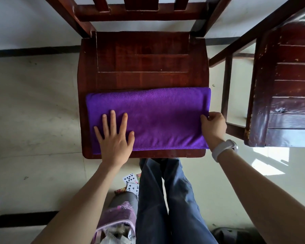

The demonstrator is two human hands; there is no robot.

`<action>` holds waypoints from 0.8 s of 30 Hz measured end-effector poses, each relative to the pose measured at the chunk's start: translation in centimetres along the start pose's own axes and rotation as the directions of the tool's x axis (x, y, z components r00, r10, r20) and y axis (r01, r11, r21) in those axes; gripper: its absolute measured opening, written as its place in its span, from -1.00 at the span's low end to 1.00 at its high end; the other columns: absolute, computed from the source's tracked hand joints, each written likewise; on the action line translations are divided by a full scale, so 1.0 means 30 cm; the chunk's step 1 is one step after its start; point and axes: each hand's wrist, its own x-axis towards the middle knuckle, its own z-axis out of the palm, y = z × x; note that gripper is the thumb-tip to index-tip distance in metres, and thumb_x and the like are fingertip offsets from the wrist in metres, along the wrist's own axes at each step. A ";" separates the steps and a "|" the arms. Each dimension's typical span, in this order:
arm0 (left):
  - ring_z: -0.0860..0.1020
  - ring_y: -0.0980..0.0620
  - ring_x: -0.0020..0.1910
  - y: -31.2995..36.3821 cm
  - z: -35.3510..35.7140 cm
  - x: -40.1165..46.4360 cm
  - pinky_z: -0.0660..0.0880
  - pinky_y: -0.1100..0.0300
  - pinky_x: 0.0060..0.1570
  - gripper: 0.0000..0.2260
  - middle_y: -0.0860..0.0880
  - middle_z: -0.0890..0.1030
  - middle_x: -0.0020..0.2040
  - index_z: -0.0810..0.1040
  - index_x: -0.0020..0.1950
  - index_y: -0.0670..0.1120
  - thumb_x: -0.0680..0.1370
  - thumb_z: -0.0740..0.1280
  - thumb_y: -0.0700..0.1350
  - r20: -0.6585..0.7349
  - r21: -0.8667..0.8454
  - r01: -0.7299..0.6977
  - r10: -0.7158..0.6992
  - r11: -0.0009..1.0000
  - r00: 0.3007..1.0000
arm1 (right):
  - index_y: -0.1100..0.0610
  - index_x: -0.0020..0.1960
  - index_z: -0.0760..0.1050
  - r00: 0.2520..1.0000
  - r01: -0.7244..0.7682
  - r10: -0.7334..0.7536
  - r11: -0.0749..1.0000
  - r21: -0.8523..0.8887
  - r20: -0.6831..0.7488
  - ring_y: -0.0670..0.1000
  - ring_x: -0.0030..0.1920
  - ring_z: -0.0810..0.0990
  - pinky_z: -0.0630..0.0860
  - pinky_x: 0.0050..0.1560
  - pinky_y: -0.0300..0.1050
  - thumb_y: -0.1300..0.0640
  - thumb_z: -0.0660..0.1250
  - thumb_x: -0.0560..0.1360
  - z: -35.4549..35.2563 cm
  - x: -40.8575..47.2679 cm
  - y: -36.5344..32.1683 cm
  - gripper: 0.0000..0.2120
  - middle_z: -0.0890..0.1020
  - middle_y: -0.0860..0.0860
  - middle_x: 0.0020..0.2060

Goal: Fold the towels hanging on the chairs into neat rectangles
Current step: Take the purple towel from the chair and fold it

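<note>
Wooden chair (143, 55) seat carrying purple towel (157, 117), already folded into long strip across front half of seat; likely one or two crosswise folds left for neat rectangle. Left hand (114, 136) flat, fingers spread, pressing towel's left end. Right hand (213, 126) pinching towel's right edge, thumb on top, apparently ready to fold over.

This is looking like a lived-in home room: 2 dark wooden chairs (143, 55) are standing on a pale tiled floor (33, 106) against a white wall (25, 20), playing cards (130, 182) are lying scattered on the tiles, and sunlight is falling across the floor at the right.
</note>
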 end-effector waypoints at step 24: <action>0.48 -0.04 0.05 -0.028 -0.165 -0.096 0.40 0.03 0.14 -0.59 -0.10 0.46 0.11 0.35 0.34 -0.16 0.62 0.02 0.06 0.673 -0.641 0.391 -0.239 -0.661 0.699 | 0.17 0.17 0.49 0.752 0.386 -0.369 0.918 0.089 0.546 0.08 -0.21 0.57 0.52 0.04 0.01 0.20 0.27 0.49 0.210 -0.437 -0.441 -0.75 0.55 0.02 -0.23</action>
